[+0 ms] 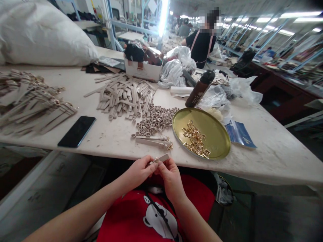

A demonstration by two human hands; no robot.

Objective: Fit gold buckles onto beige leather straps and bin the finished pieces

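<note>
Strip lights [301, 14] shine over a busy workshop, where a person [202, 43] in a black top with pink straps stands beyond a pale worktable [277, 148]. At its near edge, just in front of the red clothing [196, 190] with a bear print, the left hand [140, 171] and right hand [173, 179] meet around a short beige strip [164, 157] with a bit of gold metal [155, 159] at its left end. Left thumb and fingers are closed in a pinch at that metal end; right thumb and fingers are curled shut on the strip, part of which sticks out above them. How the metal sits on the strip is too small to tell.

Just beyond the hands lie buckled straps [147, 142], their gold ends pointing right. Behind these come a heap of small beige loops [156, 121] and a spread pile of loose strips [123, 97]. To the right, a round tray [222, 136] carries a cluster of gold buckles [195, 139], with a dark bottle [198, 92] behind it and a blue packet [241, 134] beside it. On the left, a phone [77, 131] lies near a larger pile of straps with gold fittings [32, 104], below a bulging white sack [45, 33]
</note>
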